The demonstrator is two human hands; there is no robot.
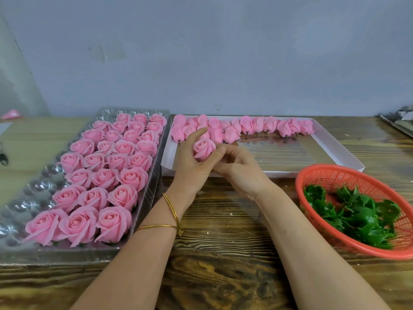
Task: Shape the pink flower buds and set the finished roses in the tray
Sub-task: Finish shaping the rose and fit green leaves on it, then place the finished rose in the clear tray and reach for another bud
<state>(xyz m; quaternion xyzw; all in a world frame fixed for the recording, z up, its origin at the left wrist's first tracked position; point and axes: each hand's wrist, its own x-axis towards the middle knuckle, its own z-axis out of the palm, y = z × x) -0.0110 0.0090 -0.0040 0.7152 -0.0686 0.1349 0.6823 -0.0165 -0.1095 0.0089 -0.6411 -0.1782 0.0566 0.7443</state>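
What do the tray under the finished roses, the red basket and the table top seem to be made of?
The tray looks like thin clear plastic, glossy: its empty cups glint. The red basket looks like moulded plastic, with an open mesh wall. The table top looks like wood with dark grain and a sheen, though it may be a printed veneer.

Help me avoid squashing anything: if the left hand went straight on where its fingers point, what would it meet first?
Likely the unshaped pink buds at the left end of the white box: the left hand, holding a rose, points its fingers toward them. Depth is unclear.
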